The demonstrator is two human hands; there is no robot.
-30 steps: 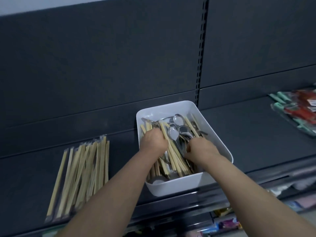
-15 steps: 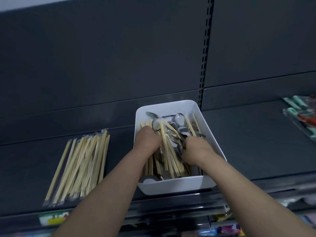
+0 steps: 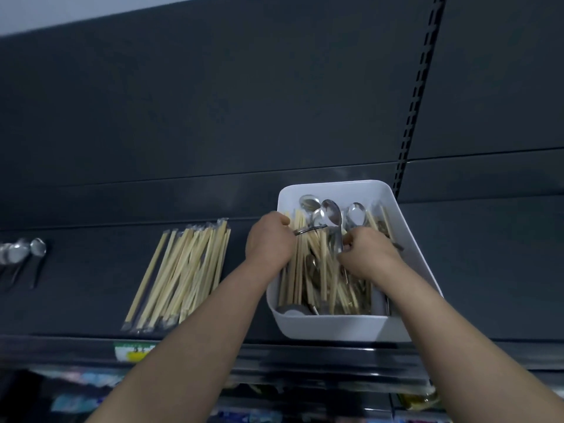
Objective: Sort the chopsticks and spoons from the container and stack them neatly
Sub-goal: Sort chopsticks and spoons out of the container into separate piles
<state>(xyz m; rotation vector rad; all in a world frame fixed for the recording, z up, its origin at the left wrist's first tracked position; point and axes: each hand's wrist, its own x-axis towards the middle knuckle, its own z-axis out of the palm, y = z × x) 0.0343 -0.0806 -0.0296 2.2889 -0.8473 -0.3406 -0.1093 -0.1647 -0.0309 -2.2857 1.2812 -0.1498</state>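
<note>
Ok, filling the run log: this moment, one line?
left hand: grips sideways silver metal spoon | right hand: pinches second silver spoon | white plastic container: wooden chopsticks, spoons mixed

Shop aisle, dark metal display shelf (image 3: 91, 303) against matching back panels (image 3: 213, 102), slotted upright (image 3: 417, 96) between panels, yellow-green price label (image 3: 133, 352) on the shelf's front edge, blurred colourful packets (image 3: 76, 403) underneath

No text can be read. A small tag (image 3: 134, 352) in white, green and yellow is fixed to the near front edge of the dark shelf (image 3: 91, 300), left of the white container (image 3: 335, 331). Its marks are too blurred to make out. The coloured packages (image 3: 76, 401) below the shelf at the near left carry print that is equally blurred.
</note>
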